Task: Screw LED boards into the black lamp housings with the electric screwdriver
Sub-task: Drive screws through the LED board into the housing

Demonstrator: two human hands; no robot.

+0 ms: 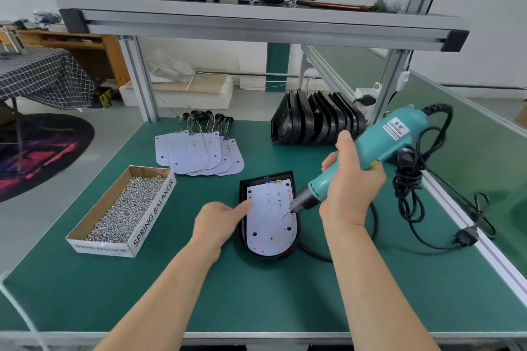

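A black lamp housing (244,239) lies on the green mat with a white LED board (269,225) seated inside it. My left hand (216,225) presses an extended finger on the board's left edge. My right hand (349,179) grips the teal electric screwdriver (370,145), which slants down to the left. Its bit tip (285,214) carries a screw just over the right side of the board. A fan of spare LED boards (196,154) with wired ends lies behind. Black housings (316,120) stand stacked at the back right.
An open cardboard box of screws (125,208) sits left of the housing. The screwdriver's black cord (413,179) coils at the right near the table's aluminium rail (484,253). An overhead shelf (256,25) on aluminium posts spans the back.
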